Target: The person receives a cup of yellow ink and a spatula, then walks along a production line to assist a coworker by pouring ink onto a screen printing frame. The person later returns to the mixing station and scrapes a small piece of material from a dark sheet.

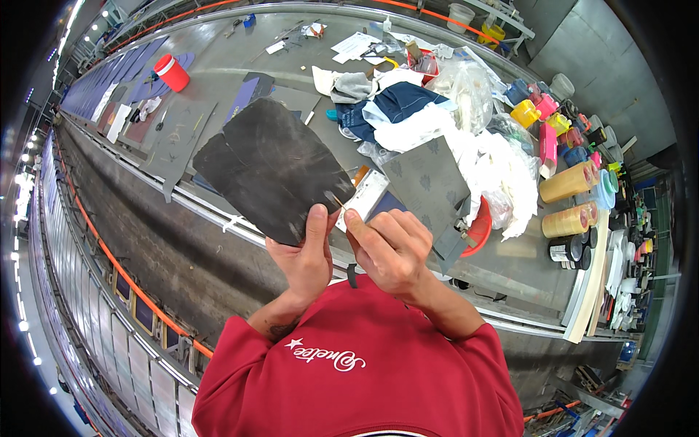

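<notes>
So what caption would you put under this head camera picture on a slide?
Left hand holds up a dark sheet while the right hand picks at its lower edge, above a cluttered grey workbench.

Dark flat sheet [273, 167], scuffed, rounded corners, held up tilted; thin pale sliver [338, 202] sticks off its 4 o'clock edge.

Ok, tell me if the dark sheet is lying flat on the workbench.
No, the left hand holds the dark sheet up off the workbench.
</notes>
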The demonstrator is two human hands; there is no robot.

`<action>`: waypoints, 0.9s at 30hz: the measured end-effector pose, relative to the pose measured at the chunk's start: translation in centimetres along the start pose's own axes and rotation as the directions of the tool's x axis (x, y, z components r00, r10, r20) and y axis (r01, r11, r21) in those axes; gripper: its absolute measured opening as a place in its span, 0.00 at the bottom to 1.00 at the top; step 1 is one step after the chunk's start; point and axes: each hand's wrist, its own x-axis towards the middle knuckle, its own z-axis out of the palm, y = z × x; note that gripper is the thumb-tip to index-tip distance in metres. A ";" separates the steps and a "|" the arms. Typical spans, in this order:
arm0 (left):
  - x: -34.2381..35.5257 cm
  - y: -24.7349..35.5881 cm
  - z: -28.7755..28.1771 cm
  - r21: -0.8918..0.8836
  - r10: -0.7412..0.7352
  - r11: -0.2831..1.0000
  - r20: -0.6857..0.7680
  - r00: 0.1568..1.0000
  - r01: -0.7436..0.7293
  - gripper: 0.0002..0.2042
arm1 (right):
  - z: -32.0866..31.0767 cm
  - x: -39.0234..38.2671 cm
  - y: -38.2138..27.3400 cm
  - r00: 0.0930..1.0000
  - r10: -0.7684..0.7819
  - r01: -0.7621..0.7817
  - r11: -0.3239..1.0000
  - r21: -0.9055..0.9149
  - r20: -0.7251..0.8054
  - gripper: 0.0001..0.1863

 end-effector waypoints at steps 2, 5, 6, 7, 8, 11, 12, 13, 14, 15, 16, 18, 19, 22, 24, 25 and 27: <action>-0.4 0.0 0.1 0.017 -0.001 1.000 0.009 1.000 0.001 0.13 | 0.1 0.3 0.1 1.000 0.008 -0.007 1.000 0.021 -0.022 0.22; -0.1 -0.1 -0.4 0.028 -0.005 1.000 0.026 1.000 0.004 0.12 | -0.1 0.2 -0.1 1.000 0.024 -0.024 0.999 0.043 -0.014 0.22; -0.1 0.0 -0.3 0.020 -0.005 1.000 0.027 1.000 0.005 0.12 | -0.2 0.2 -0.2 1.000 0.030 -0.030 0.998 0.048 -0.005 0.22; -0.1 0.1 -0.2 0.013 -0.004 1.000 0.026 1.000 0.004 0.13 | -0.1 0.2 -0.1 0.999 0.044 -0.043 0.997 0.071 -0.016 0.22; -0.1 0.2 -0.1 0.005 -0.003 1.000 0.025 1.000 0.003 0.13 | 0.0 0.3 0.0 0.998 0.058 -0.055 0.994 0.094 -0.026 0.21; -0.1 0.4 0.4 0.005 0.003 1.000 0.037 0.999 -0.003 0.13 | 0.2 0.4 0.0 0.989 0.140 -0.129 0.971 0.200 -0.044 0.19; -0.1 0.4 0.2 0.003 -0.004 1.000 0.024 1.000 0.004 0.13 | 0.2 0.5 -0.1 0.984 0.174 -0.159 0.958 0.241 -0.046 0.18; 0.0 0.3 0.0 0.001 -0.012 1.000 0.013 1.000 0.012 0.13 | 0.2 0.5 -0.2 0.969 0.246 -0.230 0.923 0.308 -0.013 0.17; 0.1 0.3 -0.1 -0.002 -0.019 1.000 0.002 1.000 0.019 0.13 | 0.1 0.4 -0.4 0.949 0.313 -0.299 0.879 0.371 0.024 0.15; 0.1 0.3 0.0 -0.012 -0.009 1.000 0.016 1.000 0.009 0.13 | 0.0 0.4 -0.5 0.924 0.376 -0.366 0.826 0.429 0.066 0.14; -0.2 0.4 0.2 -0.021 0.001 1.000 0.028 1.000 0.000 0.14 | -0.1 0.6 -0.6 0.905 0.412 -0.411 0.791 0.454 0.103 0.12; -0.3 0.3 0.0 -0.016 0.012 1.000 0.042 0.999 -0.011 0.14 | -0.6 1.0 -0.7 0.861 0.476 -0.497 0.712 0.496 0.180 0.10; 0.0 0.2 -0.4 -0.003 0.014 1.000 0.045 0.999 -0.014 0.14 | -0.8 0.9 -0.8 0.833 0.505 -0.543 0.668 0.509 0.225 0.08; -0.2 0.3 -0.3 -0.008 0.009 1.000 0.049 0.999 -0.009 0.14 | -1.0 0.7 -0.9 0.750 0.572 -0.644 0.518 0.563 0.332 0.04; -0.4 0.6 0.1 -0.015 0.011 1.000 0.054 0.998 -0.011 0.14 | -0.8 0.6 -0.9 0.708 0.603 -0.666 0.399 0.631 0.367 0.03; -0.4 0.6 0.1 -0.014 0.017 1.000 0.058 0.998 -0.016 0.15 | -0.9 0.6 -0.9 0.679 0.617 -0.691 0.353 0.631 0.397 0.03; -0.3 0.7 0.1 -0.016 0.024 1.000 0.059 0.998 -0.023 0.15 | -1.1 0.6 -1.2 0.617 0.639 -0.734 0.260 0.627 0.458 0.04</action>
